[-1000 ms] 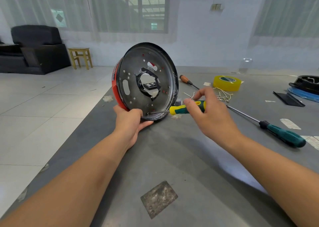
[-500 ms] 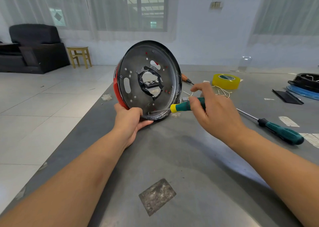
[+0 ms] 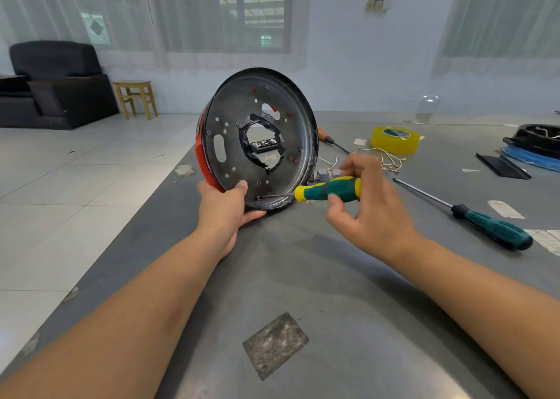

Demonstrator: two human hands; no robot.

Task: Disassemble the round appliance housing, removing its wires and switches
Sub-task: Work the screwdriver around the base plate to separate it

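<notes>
Rolling onward since a second ago, the right hand point(image 3: 366, 204) is pinching the short screwdriver point(image 3: 328, 189) at a screw at 6 o'clock on the round housing point(image 3: 257, 138), which the left hand point(image 3: 225, 206) is gripping upright on the table point(image 3: 348, 292) to keep it steady.

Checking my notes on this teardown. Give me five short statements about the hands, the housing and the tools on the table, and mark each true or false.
1. The left hand grips the lower rim of the round housing. True.
2. The housing lies flat on the table. False: it stands on edge.
3. The right hand holds a green and yellow screwdriver. True.
4. The yellow tape roll sits inside the housing. False: it lies apart on the table.
5. A second screwdriver lies on the table. True.
</notes>
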